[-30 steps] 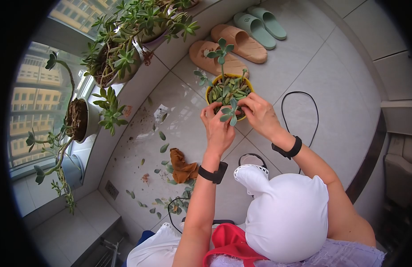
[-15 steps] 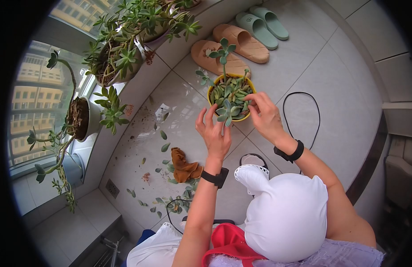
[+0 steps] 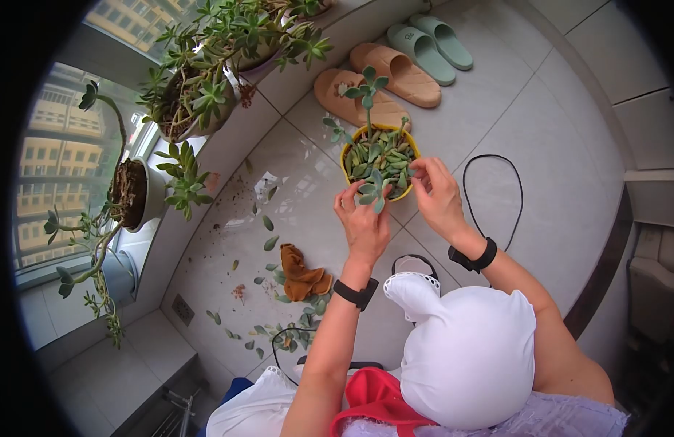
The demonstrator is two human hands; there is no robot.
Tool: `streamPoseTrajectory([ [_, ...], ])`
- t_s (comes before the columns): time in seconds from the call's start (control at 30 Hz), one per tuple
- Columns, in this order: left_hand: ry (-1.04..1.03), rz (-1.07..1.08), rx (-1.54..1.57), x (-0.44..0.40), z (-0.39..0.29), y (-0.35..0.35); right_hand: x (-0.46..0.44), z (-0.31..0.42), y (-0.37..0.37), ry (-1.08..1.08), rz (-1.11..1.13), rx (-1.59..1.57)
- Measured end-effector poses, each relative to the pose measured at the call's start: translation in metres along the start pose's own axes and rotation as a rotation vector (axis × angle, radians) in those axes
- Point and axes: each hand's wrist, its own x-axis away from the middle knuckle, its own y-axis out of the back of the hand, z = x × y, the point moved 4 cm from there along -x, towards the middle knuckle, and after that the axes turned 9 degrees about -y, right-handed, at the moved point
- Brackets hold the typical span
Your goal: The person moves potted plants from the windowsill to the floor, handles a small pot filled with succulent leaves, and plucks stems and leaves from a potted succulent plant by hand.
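Note:
A yellow-rimmed pot [image 3: 344, 162] stands on the floor, filled with many small green leaves. A tall succulent stem [image 3: 367, 116] rises from it, and a blue-green rosette [image 3: 374, 191] hangs over the near rim. My left hand [image 3: 364, 227] is at the pot's lower left, its bent fingers and thumb closed round the rosette. Over the right rim, the fingertips of my right hand [image 3: 440, 200] are pinched together; whatever is between them is too small to make out.
Peach slippers [image 3: 406, 73] and green slippers [image 3: 424, 54] lie beyond the pot. Loose leaves [image 3: 270, 242], soil crumbs and a brown cloth [image 3: 302, 275] are on the floor at left. A black cable [image 3: 521, 197] loops at right. Potted succulents [image 3: 195, 105] line the window ledge.
My left hand first drew back from the rosette with fingers spread, then came back to it. My right hand reached over the leaves in the pot and has since drawn back to the right rim.

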Motion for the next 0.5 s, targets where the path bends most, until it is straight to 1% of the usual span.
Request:
streamPoseTrajectory([
  [0.13,0.081,-0.059,-0.056,0.0,0.003,0.004,0.0,0.001,-0.001,0.0,0.011,0.013],
  [0.23,0.09,-0.096,-0.107,0.001,0.006,0.006,0.0,0.005,0.001,-0.001,0.043,0.06],
  [0.33,0.081,-0.077,-0.124,0.001,0.007,0.003,0.0,0.004,0.0,-0.018,0.089,0.093],
  [0.5,0.063,-0.078,-0.086,-0.012,0.0,0.006,-0.001,0.003,-0.001,-0.033,0.107,0.107],
])
